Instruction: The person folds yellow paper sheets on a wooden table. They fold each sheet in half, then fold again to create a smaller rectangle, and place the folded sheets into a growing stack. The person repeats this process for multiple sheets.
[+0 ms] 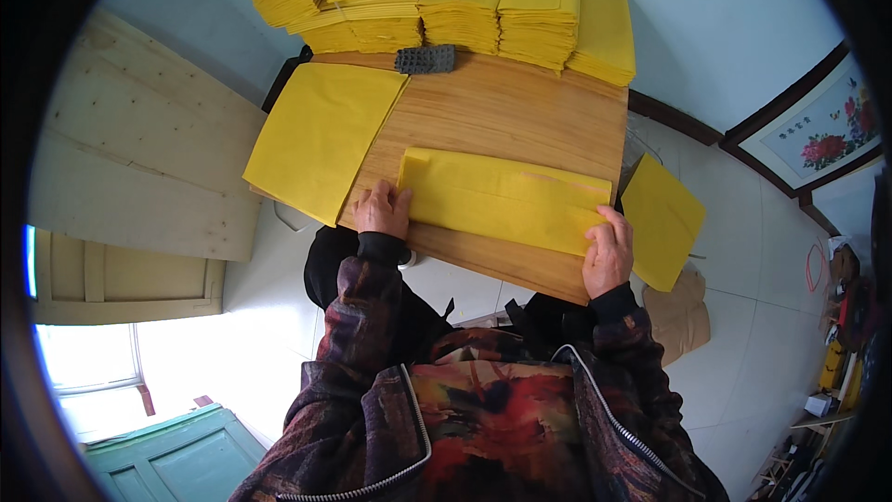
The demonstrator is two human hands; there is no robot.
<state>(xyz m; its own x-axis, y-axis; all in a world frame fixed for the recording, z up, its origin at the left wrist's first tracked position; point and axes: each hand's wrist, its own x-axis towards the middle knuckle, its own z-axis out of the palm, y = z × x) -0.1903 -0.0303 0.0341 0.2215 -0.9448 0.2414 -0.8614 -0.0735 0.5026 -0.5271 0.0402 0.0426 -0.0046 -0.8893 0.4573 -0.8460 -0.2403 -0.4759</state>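
A long strip of folded yellow sheet [502,200] lies across the front of the wooden table [520,102]. Its left end is under the fingertips of my left hand [381,209], whose fingers are curled at the corner. At the opposite end, the thumb and fingers of my right hand [609,249] are closed on the strip's edge. Beside my left hand, flat yellow sheets [325,135] lie on the table's left side, reaching past its edge. Whether the strip is paper or cloth I cannot tell.
Several stacks of folded yellow sheets [460,14] line the table's back edge, with a dark grey ridged block [426,59] before them. Right of the table, another yellow piece [662,223] sits low, above brown material [678,316]. A wooden board [149,130] leans at left.
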